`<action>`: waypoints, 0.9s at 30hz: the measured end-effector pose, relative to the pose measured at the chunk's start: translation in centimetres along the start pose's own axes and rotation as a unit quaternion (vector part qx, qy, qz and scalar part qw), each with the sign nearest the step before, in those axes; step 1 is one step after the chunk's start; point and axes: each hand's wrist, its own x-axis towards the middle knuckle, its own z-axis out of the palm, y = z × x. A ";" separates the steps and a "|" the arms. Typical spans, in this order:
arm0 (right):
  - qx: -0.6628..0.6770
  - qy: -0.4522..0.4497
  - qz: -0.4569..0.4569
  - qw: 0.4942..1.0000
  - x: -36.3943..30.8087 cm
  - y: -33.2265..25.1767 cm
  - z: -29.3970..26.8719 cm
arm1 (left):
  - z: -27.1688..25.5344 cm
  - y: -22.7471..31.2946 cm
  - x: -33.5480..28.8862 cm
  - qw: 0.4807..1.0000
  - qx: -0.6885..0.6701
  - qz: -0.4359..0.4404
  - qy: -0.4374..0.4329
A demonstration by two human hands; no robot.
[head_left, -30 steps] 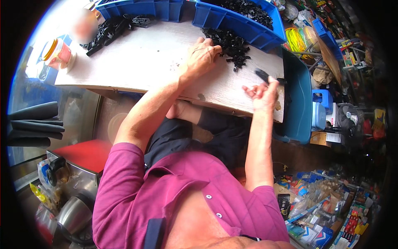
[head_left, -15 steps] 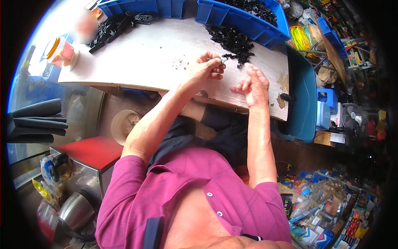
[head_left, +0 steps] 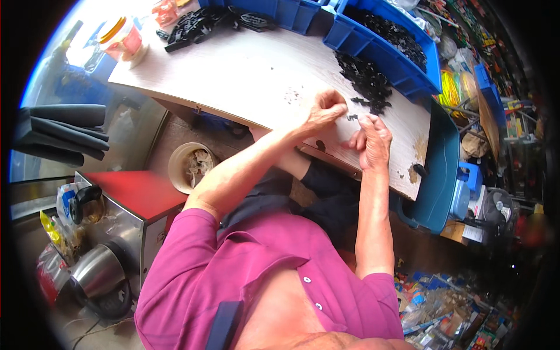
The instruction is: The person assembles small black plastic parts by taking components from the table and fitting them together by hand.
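Note:
Both of my hands are close together over the white tabletop [head_left: 233, 76]. My left hand [head_left: 324, 112] is closed, its thumb and fingertips pressed together; whatever sits in the pinch is hidden. My right hand [head_left: 373, 142] faces it, with thumb and forefinger pinched and the other fingers curled. A small black part [head_left: 352, 117] shows between the hands, at the right fingertips. Just beyond lies a loose pile of small black parts [head_left: 364, 79], trailing toward my hands. Their exact kind is too small to make out.
Behind the pile stands a blue bin [head_left: 382, 64] of black parts, with another blue bin [head_left: 291, 17] to its left. Black strips [head_left: 198, 26] and an orange-lidded jar [head_left: 123, 42] are at far left. A teal tub [head_left: 437, 169] adjoins the table's right end.
The view has shifted, so the table sits lower and further right. My right hand has gone from loosely spread fingers to a pinch and come nearer my left hand.

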 end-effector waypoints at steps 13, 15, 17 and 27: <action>0.027 0.019 -0.010 0.999 -0.3 0.3 0.0 | -20.2 5.5 8.3 0.593 0.730 0.266 0.211; 0.027 0.024 -0.010 0.999 -0.3 0.1 0.3 | -20.0 5.5 8.2 0.587 0.728 0.291 0.199; 0.031 0.037 -0.014 0.999 -0.4 -0.1 0.8 | -19.5 5.0 7.5 0.605 0.716 0.298 0.180; 0.023 0.017 -0.022 0.999 -0.3 0.2 0.4 | -17.7 5.1 5.2 0.725 0.549 0.342 0.238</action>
